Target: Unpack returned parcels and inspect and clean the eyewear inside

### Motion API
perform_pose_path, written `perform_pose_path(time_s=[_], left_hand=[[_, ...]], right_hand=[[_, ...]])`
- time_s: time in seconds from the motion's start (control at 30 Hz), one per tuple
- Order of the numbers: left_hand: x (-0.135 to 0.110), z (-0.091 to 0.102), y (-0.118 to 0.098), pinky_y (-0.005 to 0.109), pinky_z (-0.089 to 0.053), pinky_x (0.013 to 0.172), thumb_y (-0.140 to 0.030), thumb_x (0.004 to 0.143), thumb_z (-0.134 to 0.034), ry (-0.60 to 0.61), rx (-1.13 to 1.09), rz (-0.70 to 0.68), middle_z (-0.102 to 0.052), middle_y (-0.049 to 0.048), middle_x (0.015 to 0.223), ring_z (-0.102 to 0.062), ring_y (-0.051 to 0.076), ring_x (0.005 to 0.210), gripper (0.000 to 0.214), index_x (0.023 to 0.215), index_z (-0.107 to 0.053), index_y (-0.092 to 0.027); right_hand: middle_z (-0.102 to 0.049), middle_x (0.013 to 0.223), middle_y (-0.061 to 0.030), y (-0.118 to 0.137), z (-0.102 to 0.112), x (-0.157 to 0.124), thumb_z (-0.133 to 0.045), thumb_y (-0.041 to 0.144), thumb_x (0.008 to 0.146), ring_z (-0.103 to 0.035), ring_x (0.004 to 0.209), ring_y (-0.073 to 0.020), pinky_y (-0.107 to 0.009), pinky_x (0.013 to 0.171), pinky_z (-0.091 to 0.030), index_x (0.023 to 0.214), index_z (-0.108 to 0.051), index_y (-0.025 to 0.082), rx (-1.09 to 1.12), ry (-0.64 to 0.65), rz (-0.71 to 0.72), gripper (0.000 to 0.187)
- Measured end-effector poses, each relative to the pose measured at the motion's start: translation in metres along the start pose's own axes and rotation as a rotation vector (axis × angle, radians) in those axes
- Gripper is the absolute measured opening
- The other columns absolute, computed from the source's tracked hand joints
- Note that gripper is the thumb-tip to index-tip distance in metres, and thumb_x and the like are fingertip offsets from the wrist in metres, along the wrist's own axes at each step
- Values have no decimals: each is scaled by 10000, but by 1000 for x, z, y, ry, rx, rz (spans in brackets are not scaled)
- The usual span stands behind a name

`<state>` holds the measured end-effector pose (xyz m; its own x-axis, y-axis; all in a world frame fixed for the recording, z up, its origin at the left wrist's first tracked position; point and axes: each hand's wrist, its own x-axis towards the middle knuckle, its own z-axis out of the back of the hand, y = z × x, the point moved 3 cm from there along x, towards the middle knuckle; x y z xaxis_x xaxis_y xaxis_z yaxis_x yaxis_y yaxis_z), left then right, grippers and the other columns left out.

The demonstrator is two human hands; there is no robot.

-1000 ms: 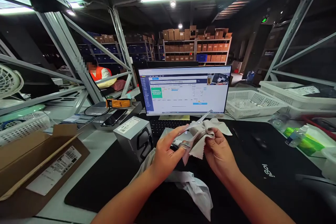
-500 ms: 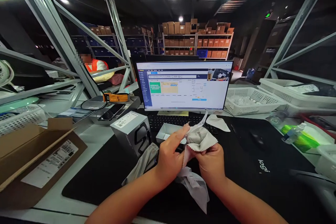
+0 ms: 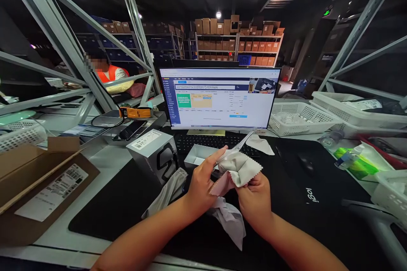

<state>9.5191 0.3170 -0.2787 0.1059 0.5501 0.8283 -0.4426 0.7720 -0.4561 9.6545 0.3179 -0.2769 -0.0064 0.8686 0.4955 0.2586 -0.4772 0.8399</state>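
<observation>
Between my two hands, over the black desk mat, is a light grey cleaning cloth [image 3: 243,168] with zigzag edges. My left hand [image 3: 201,187] is closed around its left side, thumb pointing up; a dark bit shows beside the thumb, but what the cloth covers is hidden. My right hand [image 3: 257,197] pinches the cloth's lower right part. A clear plastic strip [image 3: 243,140] sticks up behind the cloth. Below my hands hangs a thin white wrapping sheet [image 3: 230,222]. Close to my left wrist lies a grey fabric pouch [image 3: 167,192].
A silver box [image 3: 152,152] and an open grey box part [image 3: 194,156] stand by the keyboard [image 3: 182,142], before the monitor [image 3: 219,101]. An open carton [image 3: 47,190] is at left, white baskets [image 3: 299,118] and a mouse [image 3: 305,164] at right. A person [image 3: 111,74] sits behind the frame.
The cloth has turned and spread wider, more of its flat face showing. My hands stay close together on it. The view has tilted down slightly.
</observation>
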Motion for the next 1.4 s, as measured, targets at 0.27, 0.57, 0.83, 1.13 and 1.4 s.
perform_pose_path(time_s=[0.27,0.57,0.83,1.13,1.4], left_hand=[[-3,-2,-2,316,-528,1045,-115,876,-598,29,-7,-30,-638,76,1377,-650,201,1213,626,1466,-444,-258],[1,-6,0,346,-516,1070,-31,856,-562,43,124,-91,-611,102,1413,-592,221,1301,644,1455,-454,-240],[-1,-1,7,324,-554,995,-162,882,-638,54,74,2,-654,112,1353,-673,228,1177,623,1469,-445,-233],[5,-7,3,344,-547,1010,-38,839,-529,71,182,-43,-633,96,1387,-662,229,1196,634,1443,-482,-224],[2,0,12,343,-574,945,-119,841,-576,82,147,71,-661,106,1342,-694,232,1121,640,1465,-462,-206]], right_hand=[[-664,650,27,11,12,20,-925,193,522,-569,612,-121,-237,608,-515,710,-733,208,186,-105,-210,269],[-754,834,9,3,13,29,-910,272,639,-668,731,-136,-255,695,-569,791,-736,238,461,-189,-284,234],[-763,766,-22,-15,0,16,-933,215,546,-679,682,-185,-324,713,-591,748,-771,210,193,-73,-194,259],[-721,740,37,-4,13,47,-952,281,573,-641,671,-109,-217,658,-550,739,-725,223,562,-162,-407,287],[-675,588,3,-24,-9,14,-921,269,588,-555,484,-145,-273,465,-498,633,-703,206,109,-101,-195,231]])
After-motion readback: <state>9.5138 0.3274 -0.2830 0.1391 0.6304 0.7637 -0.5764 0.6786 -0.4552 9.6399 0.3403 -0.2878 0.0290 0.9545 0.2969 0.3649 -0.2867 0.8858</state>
